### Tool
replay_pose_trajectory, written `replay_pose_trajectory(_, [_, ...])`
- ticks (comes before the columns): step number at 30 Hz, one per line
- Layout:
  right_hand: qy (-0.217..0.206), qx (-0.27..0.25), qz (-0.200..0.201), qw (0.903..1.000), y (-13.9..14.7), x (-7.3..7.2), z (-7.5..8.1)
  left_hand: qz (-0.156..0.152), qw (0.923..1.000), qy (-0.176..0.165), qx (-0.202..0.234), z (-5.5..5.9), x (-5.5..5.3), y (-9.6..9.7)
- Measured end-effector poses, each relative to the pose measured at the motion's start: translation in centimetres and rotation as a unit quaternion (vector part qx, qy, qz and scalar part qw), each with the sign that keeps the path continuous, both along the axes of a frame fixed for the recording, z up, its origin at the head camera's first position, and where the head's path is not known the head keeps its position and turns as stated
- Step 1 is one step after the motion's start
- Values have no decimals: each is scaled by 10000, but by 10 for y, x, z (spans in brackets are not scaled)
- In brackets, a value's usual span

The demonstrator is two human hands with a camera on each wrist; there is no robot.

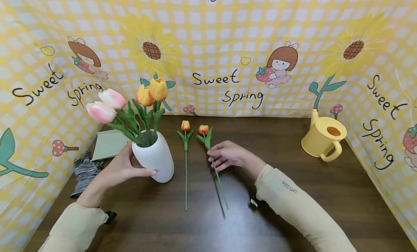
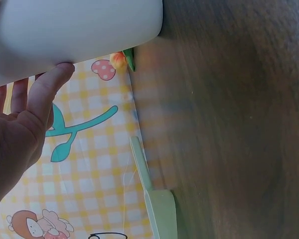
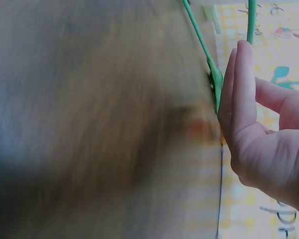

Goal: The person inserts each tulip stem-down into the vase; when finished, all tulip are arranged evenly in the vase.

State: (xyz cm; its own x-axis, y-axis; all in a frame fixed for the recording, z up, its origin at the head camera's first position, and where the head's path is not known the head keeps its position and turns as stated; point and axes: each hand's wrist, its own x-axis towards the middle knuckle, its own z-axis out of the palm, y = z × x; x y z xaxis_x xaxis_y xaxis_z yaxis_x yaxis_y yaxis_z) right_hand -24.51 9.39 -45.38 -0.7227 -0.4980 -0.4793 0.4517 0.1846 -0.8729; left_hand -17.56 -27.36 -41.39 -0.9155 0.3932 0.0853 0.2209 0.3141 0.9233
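Observation:
My left hand (image 1: pixel 118 169) grips a white vase (image 1: pixel 158 161) around its side, thumb across the front. The vase leans a little to the left. Two pink-and-white tulips (image 1: pixel 104 111) and two orange-yellow tulips (image 1: pixel 158 88) with green leaves stand in it. With my right hand (image 1: pixel 232 154) I pinch the green stem of a small orange tulip (image 1: pixel 222 190), its lower end over the table with a shadow beside it. Another orange tulip (image 1: pixel 186 176) lies on the table between the vase and my right hand. In the left wrist view the vase (image 2: pixel 89 30) hides some fingertips.
A yellow watering can (image 1: pixel 320 138) stands at the back right of the brown table (image 1: pixel 277 136). Behind the vase on the left are a pale green tray-like item (image 1: pixel 109 145) and a grey striped cloth (image 1: pixel 85 172). Checked fabric (image 1: pixel 208 38) walls the table on three sides.

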Motion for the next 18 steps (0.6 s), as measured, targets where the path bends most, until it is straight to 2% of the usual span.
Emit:
replay_pose_trajectory(7, [-56, -492, -319, 9983, 42, 1, 18, -8, 9999, -56, 84, 1, 0, 2])
replay_pose_trajectory(13, [-28, -1069, -547, 9928, 74, 6, 30, -75, 9998, -82, 134, 0, 0, 2])
replay_pose_trajectory(18, [-34, -1446, -558, 9879, 92, 11, 38, -119, 9998, -91, 142, 0, 0, 1])
